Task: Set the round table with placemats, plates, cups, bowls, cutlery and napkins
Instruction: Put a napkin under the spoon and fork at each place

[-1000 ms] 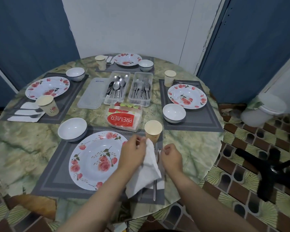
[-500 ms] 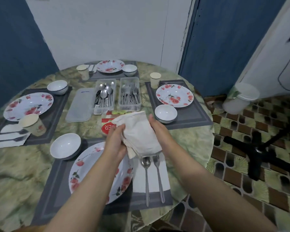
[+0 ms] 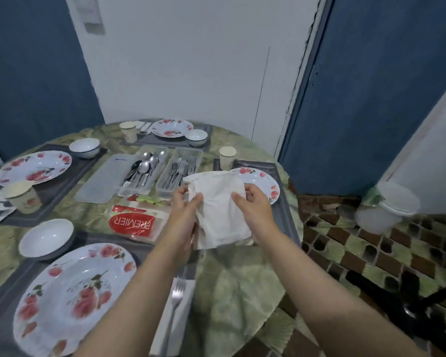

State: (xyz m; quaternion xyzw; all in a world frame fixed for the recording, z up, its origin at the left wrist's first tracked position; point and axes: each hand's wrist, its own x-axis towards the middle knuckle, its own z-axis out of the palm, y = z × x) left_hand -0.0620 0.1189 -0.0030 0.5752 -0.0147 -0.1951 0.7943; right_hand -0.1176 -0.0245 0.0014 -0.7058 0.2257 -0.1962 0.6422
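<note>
Both hands hold a white napkin in the air above the round green table. My left hand grips its left edge and my right hand its right edge. Behind the napkin lies the right setting: a grey placemat, a floral plate and a paper cup. Near me a floral plate sits on a placemat, with a fork on a folded napkin beside it and a white bowl behind.
Two clear cutlery trays and a lid stand mid-table beside a red napkin pack. Left and far settings carry plates, bowls and cups. A plastic tub and a black tripod stand on the tiled floor at right.
Both hands lifted the napkin off the near setting and carried it up and right, toward the right-hand setting. The view has shifted right.
</note>
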